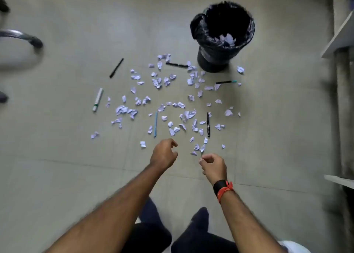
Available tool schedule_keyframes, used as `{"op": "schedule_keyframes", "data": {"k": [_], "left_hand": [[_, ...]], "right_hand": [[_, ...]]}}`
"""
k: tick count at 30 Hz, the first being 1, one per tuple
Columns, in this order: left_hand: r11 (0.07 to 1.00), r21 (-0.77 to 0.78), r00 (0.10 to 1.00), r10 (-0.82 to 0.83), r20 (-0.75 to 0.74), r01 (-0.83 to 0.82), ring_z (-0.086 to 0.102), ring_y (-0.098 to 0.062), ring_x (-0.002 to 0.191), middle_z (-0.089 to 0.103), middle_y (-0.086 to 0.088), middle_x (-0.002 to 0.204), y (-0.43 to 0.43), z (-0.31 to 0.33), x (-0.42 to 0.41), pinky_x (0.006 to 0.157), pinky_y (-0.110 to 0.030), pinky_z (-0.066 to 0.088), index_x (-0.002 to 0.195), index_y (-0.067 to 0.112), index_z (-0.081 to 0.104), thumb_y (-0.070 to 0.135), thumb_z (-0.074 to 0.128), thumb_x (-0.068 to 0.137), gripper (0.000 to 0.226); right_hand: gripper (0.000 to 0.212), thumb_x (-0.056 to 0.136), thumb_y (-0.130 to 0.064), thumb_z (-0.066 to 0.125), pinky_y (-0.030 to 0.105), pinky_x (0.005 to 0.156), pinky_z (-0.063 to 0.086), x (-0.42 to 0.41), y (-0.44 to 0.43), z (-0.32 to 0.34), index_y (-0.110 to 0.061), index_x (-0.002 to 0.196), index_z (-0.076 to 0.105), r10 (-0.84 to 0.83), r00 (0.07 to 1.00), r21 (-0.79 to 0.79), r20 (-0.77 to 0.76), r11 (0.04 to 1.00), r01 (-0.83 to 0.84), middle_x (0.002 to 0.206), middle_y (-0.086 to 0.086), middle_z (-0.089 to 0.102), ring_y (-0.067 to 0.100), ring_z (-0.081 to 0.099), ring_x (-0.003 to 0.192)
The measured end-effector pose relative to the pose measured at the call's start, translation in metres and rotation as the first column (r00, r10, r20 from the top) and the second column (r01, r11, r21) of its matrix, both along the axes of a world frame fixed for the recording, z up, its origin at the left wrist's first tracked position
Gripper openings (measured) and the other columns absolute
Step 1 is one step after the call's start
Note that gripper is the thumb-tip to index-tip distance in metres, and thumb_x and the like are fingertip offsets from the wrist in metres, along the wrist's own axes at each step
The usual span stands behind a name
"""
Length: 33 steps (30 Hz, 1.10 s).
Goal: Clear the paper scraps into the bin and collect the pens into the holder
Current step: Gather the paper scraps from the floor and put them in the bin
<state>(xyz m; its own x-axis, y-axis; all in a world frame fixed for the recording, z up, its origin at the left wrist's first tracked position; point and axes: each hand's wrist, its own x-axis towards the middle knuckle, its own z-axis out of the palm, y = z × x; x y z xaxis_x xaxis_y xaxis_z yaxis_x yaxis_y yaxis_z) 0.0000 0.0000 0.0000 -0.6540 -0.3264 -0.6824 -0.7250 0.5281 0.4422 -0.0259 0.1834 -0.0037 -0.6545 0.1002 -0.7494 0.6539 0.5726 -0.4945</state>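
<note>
Several white paper scraps (166, 107) lie scattered over the grey floor. A black bin (222, 40) with a black liner stands at the upper right, with a few scraps inside. Pens lie among the scraps: a blue pen (155, 124), a black pen (208, 124), a black pen (176, 64) near the bin, a black pen with a teal end (226, 82), a black pen (116, 68) at the left and a white marker (97, 99). My left hand (163, 154) hovers with curled fingers, holding nothing. My right hand (212, 165) pinches a small scrap at its fingertips.
A chair base leg (23, 37) reaches in at the left edge. A white shelf or desk edge (339, 36) stands along the right side. My dark trouser legs and socks (197, 226) show at the bottom. No pen holder is in view.
</note>
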Motion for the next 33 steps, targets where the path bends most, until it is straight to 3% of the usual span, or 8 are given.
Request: {"op": "schedule_keyframes", "data": {"k": [6,11,14,19,23,26,28,33], "left_hand": [[0.997,-0.032,0.977,-0.067,0.2,0.075,0.047,-0.034,0.121,0.038,-0.007,0.137,0.029,-0.158,-0.009,0.092,-0.038,0.047,0.137,0.023,0.037,0.012,0.068,0.08,0.066],[0.956,-0.168,0.95,-0.194,0.247,0.239,0.011,-0.039,0.142,-0.008,-0.004,0.158,0.041,-0.235,-0.013,0.109,-0.046,0.036,0.151,0.028,-0.001,0.021,0.08,0.074,0.112],[0.902,-0.285,0.928,-0.245,0.28,0.324,0.005,-0.046,0.144,-0.028,0.003,0.156,0.046,-0.267,-0.009,0.111,-0.045,0.033,0.148,0.031,-0.021,0.027,0.076,0.077,0.12],[0.905,-0.325,0.95,-0.203,0.238,0.275,0.002,-0.054,0.14,-0.02,0.004,0.159,0.047,-0.28,-0.006,0.092,-0.044,0.049,0.146,0.036,-0.023,0.015,0.071,0.081,0.117],[0.909,-0.317,0.953,-0.205,0.223,0.27,0.001,-0.054,0.14,-0.02,0.004,0.159,0.048,-0.284,-0.006,0.095,-0.046,0.047,0.146,0.036,-0.024,0.013,0.07,0.081,0.117],[0.908,-0.327,0.956,-0.194,0.221,0.26,0.002,-0.054,0.141,-0.02,0.003,0.159,0.047,-0.285,-0.004,0.098,-0.046,0.046,0.145,0.035,-0.025,0.013,0.07,0.082,0.117],[0.899,-0.344,0.955,-0.208,0.212,0.272,0.003,-0.055,0.14,-0.021,0.001,0.159,0.048,-0.288,-0.005,0.1,-0.047,0.044,0.146,0.034,-0.025,0.013,0.068,0.083,0.114],[0.907,-0.327,0.957,-0.209,0.202,0.267,0.001,-0.053,0.141,-0.021,0.003,0.159,0.048,-0.286,-0.005,0.088,-0.049,0.053,0.147,0.034,-0.021,0.011,0.069,0.083,0.113]], "right_hand": [[0.022,0.082,-0.006,0.055,0.044,0.083,0.057,-0.02,0.031,-0.149,-0.024,0.074,0.065,-0.189,0.98,0.181,-0.066,0.963,0.198,0.092,0.008,0.074,0.034,0.068,0.087],[0.046,0.084,0.006,0.048,0.037,0.091,0.045,-0.032,0.054,-0.222,-0.004,0.129,0.053,-0.253,0.956,0.316,-0.15,0.904,0.289,0.133,0.018,0.05,0.039,0.058,0.11],[0.06,0.078,0.014,0.045,0.035,0.086,0.045,-0.035,0.051,-0.246,-0.001,0.136,0.042,-0.244,0.94,0.32,-0.239,0.894,0.313,0.132,0.02,0.036,0.043,0.057,0.105],[0.07,0.076,0.013,0.045,0.035,0.081,0.042,-0.03,0.03,-0.259,-0.015,0.141,0.042,-0.208,0.915,0.396,-0.345,0.852,0.342,0.127,0.015,0.041,0.041,0.059,0.102],[0.074,0.081,0.009,0.047,0.034,0.083,0.042,-0.015,0.001,-0.256,-0.022,0.148,0.036,-0.084,0.95,0.373,-0.302,0.906,0.198,0.126,0.015,0.041,0.041,0.057,0.102],[0.075,0.079,0.016,0.042,0.016,0.073,0.046,-0.013,-0.014,-0.257,-0.022,0.144,0.043,-0.012,0.969,0.195,-0.247,0.979,0.062,0.124,0.007,0.038,0.033,0.06,0.094],[0.068,0.082,0.014,0.041,0.021,0.08,0.048,-0.016,-0.015,-0.254,-0.021,0.141,0.047,0.016,0.968,0.12,-0.251,0.993,0.015,0.129,0.005,0.039,0.029,0.062,0.097],[0.059,0.084,-0.005,0.057,0.029,0.086,0.042,-0.024,0.014,-0.253,-0.008,0.141,0.042,-0.144,0.922,0.195,-0.359,0.954,0.225,0.138,0.012,0.038,0.034,0.057,0.111]]}}
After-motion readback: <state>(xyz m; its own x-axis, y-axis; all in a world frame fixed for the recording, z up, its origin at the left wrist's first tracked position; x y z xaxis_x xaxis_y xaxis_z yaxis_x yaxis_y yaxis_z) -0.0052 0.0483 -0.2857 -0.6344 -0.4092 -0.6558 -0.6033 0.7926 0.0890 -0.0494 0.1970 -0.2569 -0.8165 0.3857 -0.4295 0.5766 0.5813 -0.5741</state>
